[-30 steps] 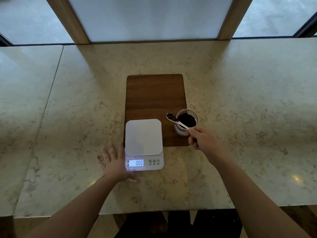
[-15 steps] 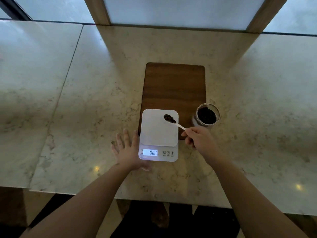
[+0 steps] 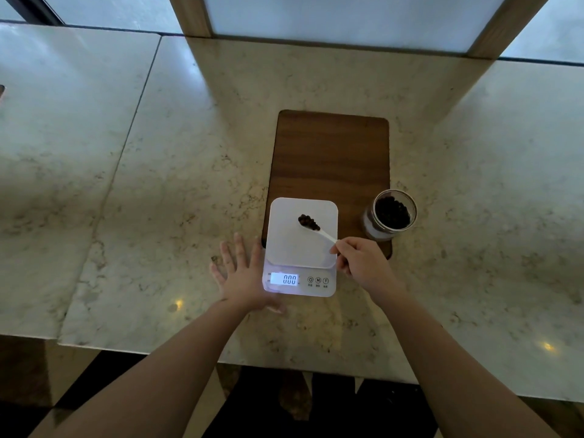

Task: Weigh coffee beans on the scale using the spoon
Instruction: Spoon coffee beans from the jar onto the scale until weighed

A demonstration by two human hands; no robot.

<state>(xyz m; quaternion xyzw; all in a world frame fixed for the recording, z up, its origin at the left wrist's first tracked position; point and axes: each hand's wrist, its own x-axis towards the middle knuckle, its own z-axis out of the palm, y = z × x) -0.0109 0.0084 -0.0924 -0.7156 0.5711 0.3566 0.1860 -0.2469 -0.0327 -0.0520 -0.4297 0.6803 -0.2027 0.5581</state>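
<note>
A: Item, scale (image 3: 301, 248): front edge of board (image 3: 331, 159), on bench (image 3: 158, 184). Reading?

B: Zeros on display (image 3: 284, 279). Platform bare.

A: Item, beans (image 3: 309, 222)?

B: Heaped in spoon (image 3: 316, 227), held over scale's platform, not yet tipped. More in jar (image 3: 390, 214), right of scale.

A: Grips?

B: Right hand (image 3: 363, 267): pinching spoon handle. Left hand (image 3: 243, 279): spread flat on bench, touching scale's left side.

A: Progress?

B: Scoop done. Left: tipping out, reading weight.

Café-like marble counter (image 3: 316, 74) by windows (image 3: 347, 17)
</note>
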